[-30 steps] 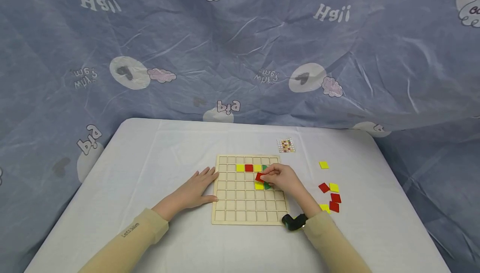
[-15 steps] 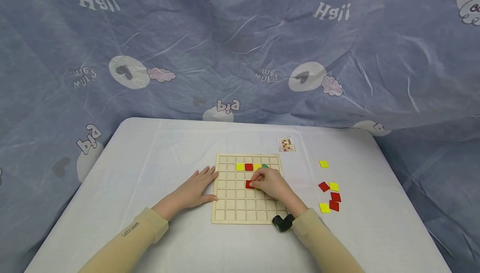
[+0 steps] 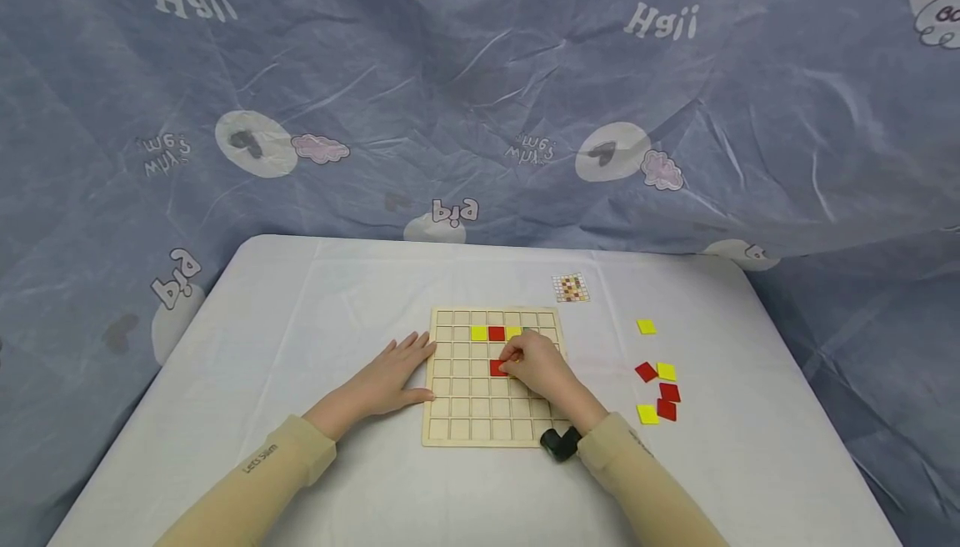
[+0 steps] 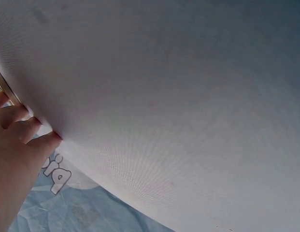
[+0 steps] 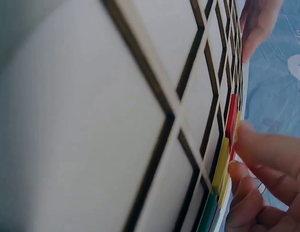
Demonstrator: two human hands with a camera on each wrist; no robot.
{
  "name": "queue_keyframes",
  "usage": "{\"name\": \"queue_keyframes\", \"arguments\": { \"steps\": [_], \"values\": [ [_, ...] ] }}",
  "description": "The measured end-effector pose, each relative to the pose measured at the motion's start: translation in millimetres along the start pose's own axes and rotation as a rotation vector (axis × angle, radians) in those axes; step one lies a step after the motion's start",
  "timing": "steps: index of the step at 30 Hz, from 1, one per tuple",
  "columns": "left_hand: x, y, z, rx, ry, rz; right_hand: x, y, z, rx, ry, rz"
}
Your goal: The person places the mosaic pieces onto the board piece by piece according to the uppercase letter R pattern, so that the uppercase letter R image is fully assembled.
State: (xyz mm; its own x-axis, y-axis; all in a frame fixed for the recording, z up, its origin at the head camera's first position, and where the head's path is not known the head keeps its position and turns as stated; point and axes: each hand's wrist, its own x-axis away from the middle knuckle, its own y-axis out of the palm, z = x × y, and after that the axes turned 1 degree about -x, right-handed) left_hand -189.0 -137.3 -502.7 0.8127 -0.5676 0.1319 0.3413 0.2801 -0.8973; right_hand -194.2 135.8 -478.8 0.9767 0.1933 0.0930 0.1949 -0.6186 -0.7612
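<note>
A wooden grid board (image 3: 448, 411) lies on the white table. My right hand (image 3: 538, 365) is over its right half, thumb and fingertips pinching the right edge of a red tile (image 3: 496, 368) at a cell near the middle. In the right wrist view this red tile (image 5: 231, 117) stands by a yellow tile (image 5: 220, 166) and a green tile (image 5: 207, 212). Farther back on the board sit another yellow tile (image 3: 479, 333) and red tile (image 3: 497, 333); my right hand hides part of that row. My left hand (image 3: 384, 378) rests with spread fingers against the board's left edge.
Right of the board lie loose tiles: a yellow one (image 3: 647, 327) at the back and several red and yellow ones, including a red tile (image 3: 670, 393). Beyond the board is a small printed grid card (image 3: 572, 288). A patterned blue cloth (image 3: 450, 113) hangs behind the table.
My right hand has brought the red tile left and nearer to me, down to a cell left of the yellow one; it barely moves in the last half second. My left hand stays put.
</note>
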Motion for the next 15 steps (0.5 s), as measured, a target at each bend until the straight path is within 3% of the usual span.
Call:
{"name": "queue_keyframes", "arguments": {
  "steps": [4,8,15],
  "values": [
    [0.1,-0.1,0.3,0.002,-0.001,-0.004,2.4,-13,6,-0.078,0.04,0.005],
    [0.3,0.0,-0.1,-0.007,0.0,0.0,4.2,-41,20,-0.169,0.095,0.053],
    [0.8,0.6,-0.4,-0.016,-0.009,-0.005,5.4,-96,73,-0.237,0.213,0.223]
  ]
}}
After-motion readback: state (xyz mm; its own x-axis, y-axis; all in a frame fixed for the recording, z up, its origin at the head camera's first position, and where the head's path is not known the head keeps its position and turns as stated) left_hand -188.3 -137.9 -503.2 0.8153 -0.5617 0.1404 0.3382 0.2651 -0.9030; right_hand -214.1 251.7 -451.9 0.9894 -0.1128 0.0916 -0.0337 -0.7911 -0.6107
